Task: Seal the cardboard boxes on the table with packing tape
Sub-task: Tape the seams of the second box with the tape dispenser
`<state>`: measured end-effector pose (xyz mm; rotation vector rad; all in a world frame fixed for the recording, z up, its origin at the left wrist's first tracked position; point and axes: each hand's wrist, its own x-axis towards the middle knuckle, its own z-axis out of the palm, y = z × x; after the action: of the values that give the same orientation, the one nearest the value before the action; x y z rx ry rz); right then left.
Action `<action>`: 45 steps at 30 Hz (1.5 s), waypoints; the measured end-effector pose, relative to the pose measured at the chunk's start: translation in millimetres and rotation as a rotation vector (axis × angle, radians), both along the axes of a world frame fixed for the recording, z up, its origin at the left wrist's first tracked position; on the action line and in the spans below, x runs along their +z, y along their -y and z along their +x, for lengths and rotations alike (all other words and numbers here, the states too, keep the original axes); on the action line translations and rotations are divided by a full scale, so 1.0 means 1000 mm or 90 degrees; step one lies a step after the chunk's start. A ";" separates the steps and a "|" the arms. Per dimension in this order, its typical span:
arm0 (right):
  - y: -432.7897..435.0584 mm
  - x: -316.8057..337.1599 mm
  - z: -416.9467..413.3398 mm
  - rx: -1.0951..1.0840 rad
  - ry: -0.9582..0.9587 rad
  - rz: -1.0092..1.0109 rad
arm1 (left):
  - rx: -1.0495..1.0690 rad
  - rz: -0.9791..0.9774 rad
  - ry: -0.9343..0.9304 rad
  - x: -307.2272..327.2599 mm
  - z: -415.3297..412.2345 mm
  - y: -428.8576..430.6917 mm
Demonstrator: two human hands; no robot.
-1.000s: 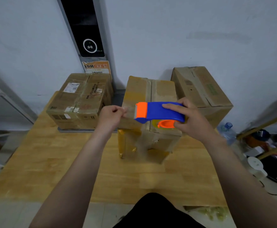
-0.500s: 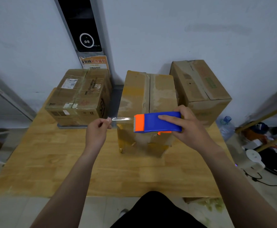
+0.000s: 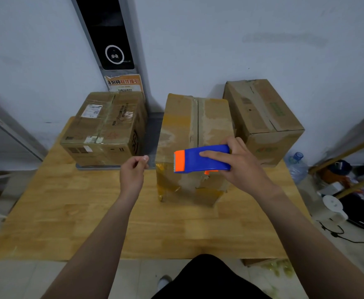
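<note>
Lighting: we record soft, even, rather dim indoor light, with a cool blue cast on the wall (image 3: 263, 50).
Shadows: faint and diffuse behind the boxes (image 3: 196, 130).
Glare: small glints on the left box (image 3: 124, 114).
Distortion: we note wide-angle bowing and stretched forearms at the edges.
Focus: slightly soft overall, with smeared corners.
</note>
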<state>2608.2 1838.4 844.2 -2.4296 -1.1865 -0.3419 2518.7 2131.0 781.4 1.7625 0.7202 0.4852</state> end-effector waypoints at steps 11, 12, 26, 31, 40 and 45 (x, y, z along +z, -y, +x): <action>-0.008 -0.001 0.001 -0.009 -0.044 0.021 | 0.013 0.016 0.064 -0.028 0.015 0.019; -0.009 -0.002 0.000 -0.008 -0.044 0.022 | 0.005 0.034 0.063 -0.030 0.016 0.020; -0.010 -0.007 0.002 -0.029 -0.040 0.026 | -0.029 0.172 -0.078 -0.023 0.028 0.007; -0.011 -0.007 0.003 -0.033 -0.045 0.033 | -0.166 0.067 -0.021 -0.011 0.028 0.010; -0.016 -0.004 0.004 -0.031 -0.034 0.013 | -0.236 -0.037 -0.022 -0.016 0.026 0.001; -0.022 -0.005 0.006 -0.031 -0.033 0.027 | -0.267 -0.088 -0.048 -0.017 0.020 -0.007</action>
<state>2614.6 1860.8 838.9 -2.4183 -1.0893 -0.3129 2538.3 2138.3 764.4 1.7466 0.4066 0.0829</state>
